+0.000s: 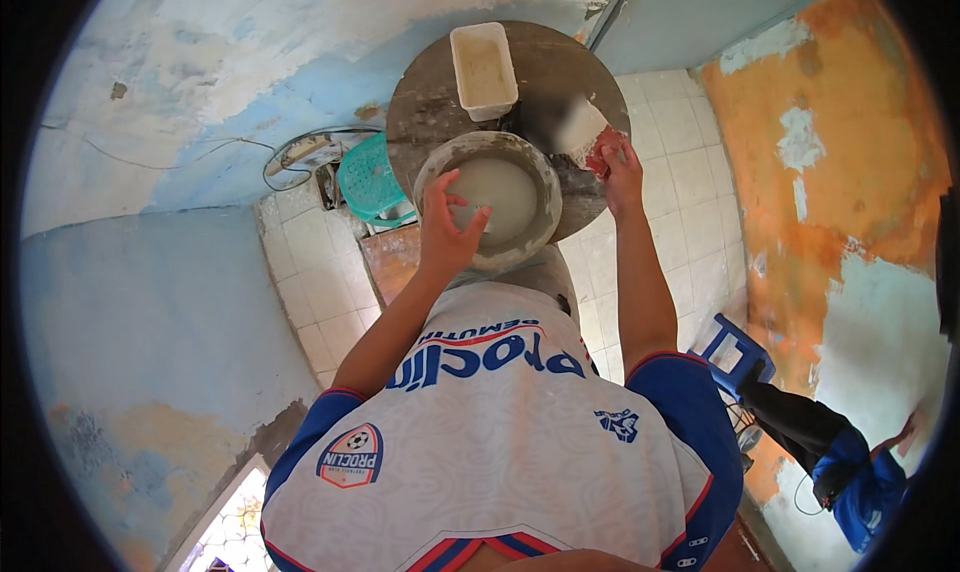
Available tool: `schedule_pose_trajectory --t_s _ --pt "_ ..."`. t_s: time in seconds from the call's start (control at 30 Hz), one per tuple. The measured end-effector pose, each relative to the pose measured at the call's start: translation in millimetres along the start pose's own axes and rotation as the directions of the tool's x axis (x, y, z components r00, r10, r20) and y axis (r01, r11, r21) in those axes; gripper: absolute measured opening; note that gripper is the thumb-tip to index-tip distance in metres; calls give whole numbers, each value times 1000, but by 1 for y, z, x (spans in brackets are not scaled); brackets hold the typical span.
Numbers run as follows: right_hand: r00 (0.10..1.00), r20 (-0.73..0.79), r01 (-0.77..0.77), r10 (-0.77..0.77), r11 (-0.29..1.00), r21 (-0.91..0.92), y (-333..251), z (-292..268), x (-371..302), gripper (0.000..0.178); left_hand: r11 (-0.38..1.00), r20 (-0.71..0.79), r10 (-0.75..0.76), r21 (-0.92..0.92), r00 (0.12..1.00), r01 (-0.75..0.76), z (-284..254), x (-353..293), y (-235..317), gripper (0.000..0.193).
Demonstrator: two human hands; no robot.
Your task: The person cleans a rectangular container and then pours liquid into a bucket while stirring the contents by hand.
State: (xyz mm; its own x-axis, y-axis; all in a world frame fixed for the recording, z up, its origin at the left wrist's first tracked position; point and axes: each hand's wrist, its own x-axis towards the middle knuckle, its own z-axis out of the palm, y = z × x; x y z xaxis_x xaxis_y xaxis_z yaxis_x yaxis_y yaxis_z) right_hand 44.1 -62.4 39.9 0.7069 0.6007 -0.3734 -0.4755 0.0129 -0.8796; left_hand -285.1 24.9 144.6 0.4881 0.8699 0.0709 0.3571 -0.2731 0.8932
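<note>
A round grey basin (540, 177) holding pale, milky liquid sits on a round, stained tabletop (430, 102). My left hand (447, 227) rests over the basin's near-left rim with fingers spread, touching the rim. My right hand (620, 162) is closed on a red-handled tool with a pale, blurred flat blade (582, 127), held above the table's right side just beside the basin. A white rectangular tub (483, 67) with pale residue inside stands at the table's far edge.
A green plastic stool (370, 177) and a coil of cable (300, 152) lie left of the table against a peeling blue wall. A blue stool (735, 347) stands at the right on the white tiled floor, near another person (850, 462) crouching by the orange wall.
</note>
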Motion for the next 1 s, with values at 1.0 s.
schedule_pose_trajectory --t_s 1.0 --pt "998 47 51 -52 998 22 -18 4 10 45 1000 12 12 -4 1000 -12 -3 8 -5 73"
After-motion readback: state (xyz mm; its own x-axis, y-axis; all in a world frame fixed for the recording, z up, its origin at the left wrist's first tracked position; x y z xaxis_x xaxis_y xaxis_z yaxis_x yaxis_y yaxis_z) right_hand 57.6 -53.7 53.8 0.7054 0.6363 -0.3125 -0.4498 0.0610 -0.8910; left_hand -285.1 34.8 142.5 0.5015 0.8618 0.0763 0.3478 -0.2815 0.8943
